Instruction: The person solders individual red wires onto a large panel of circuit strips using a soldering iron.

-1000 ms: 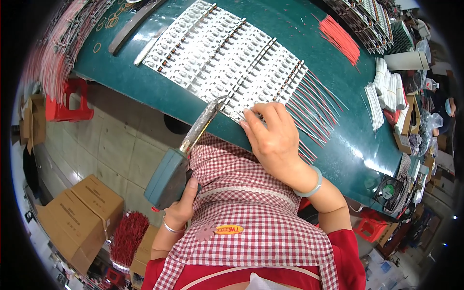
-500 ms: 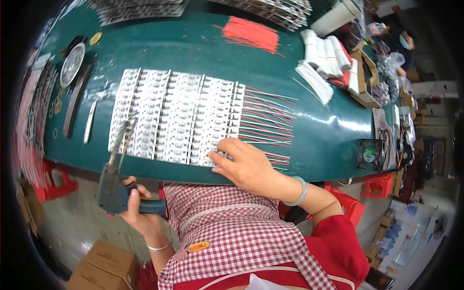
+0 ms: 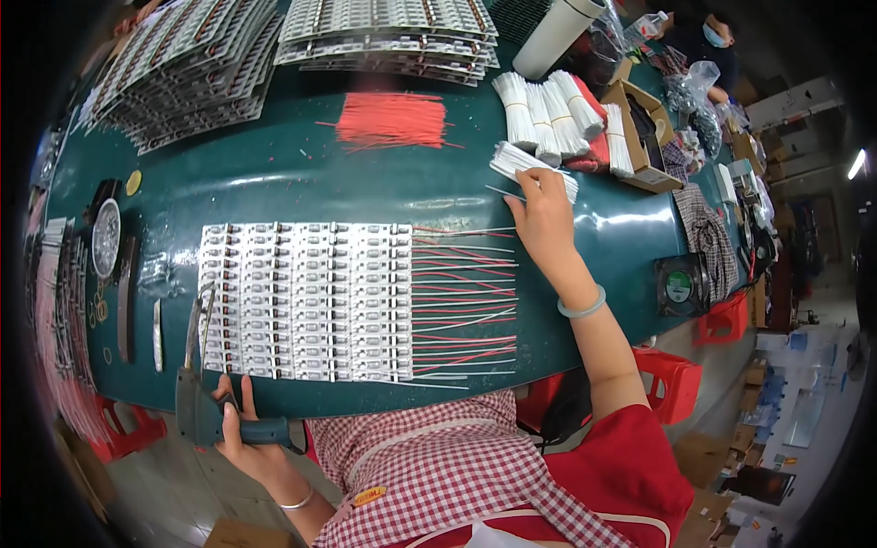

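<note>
Head view shows right hand (image 3: 548,219) stretched forward at white wires (image 3: 521,159).

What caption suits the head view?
Left hand holding a soldering gun at the white panel; right hand at white wires.

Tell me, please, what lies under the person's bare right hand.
Thin white wires on the green tabletop show beneath the right hand; what it covers cannot be seen.

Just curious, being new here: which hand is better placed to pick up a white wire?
Probably the right: the right hand is at the white wires; the left hand holds the pistol-shaped tool.
</note>
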### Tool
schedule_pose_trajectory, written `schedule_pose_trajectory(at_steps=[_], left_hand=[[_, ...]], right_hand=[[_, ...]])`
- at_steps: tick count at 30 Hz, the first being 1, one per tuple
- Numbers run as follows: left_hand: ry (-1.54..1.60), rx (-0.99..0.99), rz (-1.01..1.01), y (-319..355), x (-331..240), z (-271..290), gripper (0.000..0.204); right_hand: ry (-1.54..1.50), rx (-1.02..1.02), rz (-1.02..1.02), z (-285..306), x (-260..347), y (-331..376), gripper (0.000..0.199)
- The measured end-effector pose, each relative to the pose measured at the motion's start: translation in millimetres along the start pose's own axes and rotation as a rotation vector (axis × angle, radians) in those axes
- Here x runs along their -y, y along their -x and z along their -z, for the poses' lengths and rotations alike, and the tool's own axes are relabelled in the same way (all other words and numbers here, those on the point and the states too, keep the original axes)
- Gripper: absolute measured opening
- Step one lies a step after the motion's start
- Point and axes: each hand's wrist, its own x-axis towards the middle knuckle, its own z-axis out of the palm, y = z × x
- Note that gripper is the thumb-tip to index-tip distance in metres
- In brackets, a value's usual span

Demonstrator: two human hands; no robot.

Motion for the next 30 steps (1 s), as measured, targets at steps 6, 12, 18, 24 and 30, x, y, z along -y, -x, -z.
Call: schedule_pose_trajectory(at_steps=[6,12,18,24,30], left_hand=[[-0.022,0.030,-0.037,5,-2,-6,0.031],[-0.069,0.027,-0.113,10,-6,-15,0.031],[-0.126,-0.053,-0.121,16,-15,-22,0.046],[-0.059,-0.085,-0.101,19,-15,-26,0.052],[-0.003,-0.060,-0.064,26,-16,-30,0.052]], right_hand=[[0.089,-0.048,0.062,-26,-26,-8,0.012],[0.106,-0.095,0.061,-28,-29,-11,0.008],[0.079,-0.010,0.110,-19,-33,-19,0.013],[0.042,0.070,0.118,0,-31,-32,0.011],[-0.070,0.134,0.045,0,-44,-41,0.013]])
